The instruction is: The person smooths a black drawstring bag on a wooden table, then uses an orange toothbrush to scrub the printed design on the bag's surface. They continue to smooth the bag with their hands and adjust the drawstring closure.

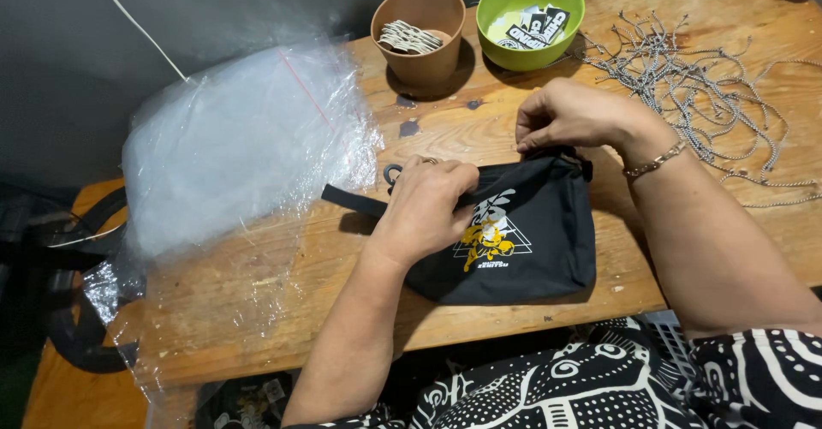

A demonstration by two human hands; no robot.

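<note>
**Both hands at the top edge of a black pouch**

A black pouch (522, 241) with a white and yellow print lies flat near the front edge of the wooden desk (257, 292). The left hand (424, 206) presses down on its upper left part, fingers curled together over the fabric beside a black strap (351, 199) and a small ring (392, 173). The right hand (569, 116) pinches the top right corner, fingertips closed on something there; whether it is a zipper pull or a loop I cannot tell.

By the look of it, the step in hand is work at the pouch's top edge, one hand steadying while the other handles the corner. The next move seems to call for a firm hold with the left hand and a fine grip with the right.

Left of the pouch lies a heap of clear plastic bags (240, 146). Behind stand a brown cup (419, 31) of small tags and a green bowl (531, 18) of labels. Ball chains (685, 86) sprawl at the right.
</note>
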